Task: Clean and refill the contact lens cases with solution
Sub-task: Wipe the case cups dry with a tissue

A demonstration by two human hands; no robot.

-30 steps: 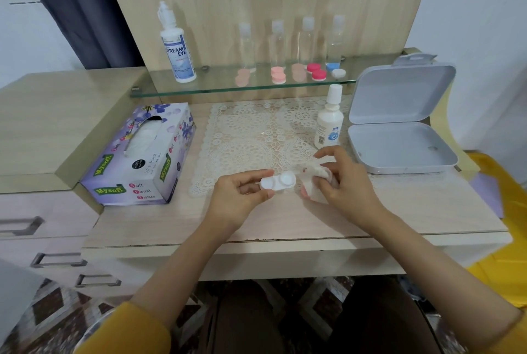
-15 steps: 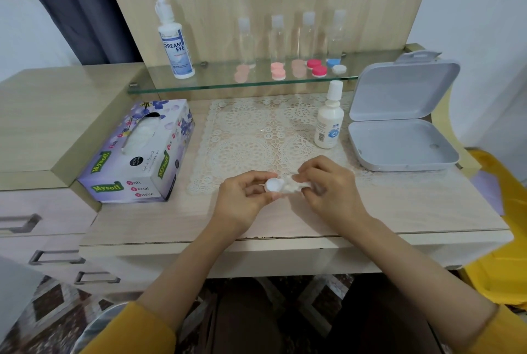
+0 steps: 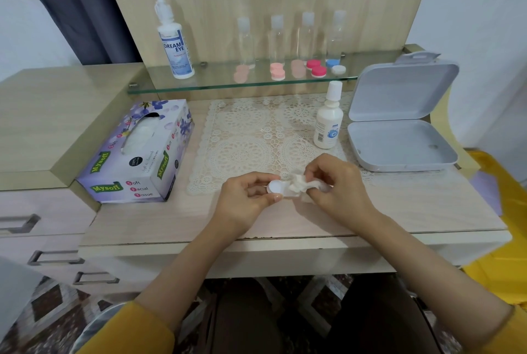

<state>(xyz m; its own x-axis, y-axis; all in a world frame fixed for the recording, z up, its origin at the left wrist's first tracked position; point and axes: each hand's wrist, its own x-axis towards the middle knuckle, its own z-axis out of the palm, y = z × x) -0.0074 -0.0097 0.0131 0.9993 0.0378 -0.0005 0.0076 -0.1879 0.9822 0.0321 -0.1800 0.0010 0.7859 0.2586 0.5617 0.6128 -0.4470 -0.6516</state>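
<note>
Right hand [image 3: 339, 182] has pushed tissue [image 3: 299, 187] onto case [image 3: 276, 187] pinched by left hand [image 3: 245, 199].

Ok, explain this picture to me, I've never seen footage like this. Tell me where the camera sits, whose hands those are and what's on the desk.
There is no machine here: a person wears a camera on the head, so you look down at their two hands. The left hand pinches a white contact lens case; the right hand holds a crumpled tissue against it. On the desk lie a lace mat, a tissue box, a small white bottle and an open grey box. The glass shelf behind carries a larger bottle, four clear bottles and coloured lens cases.
</note>
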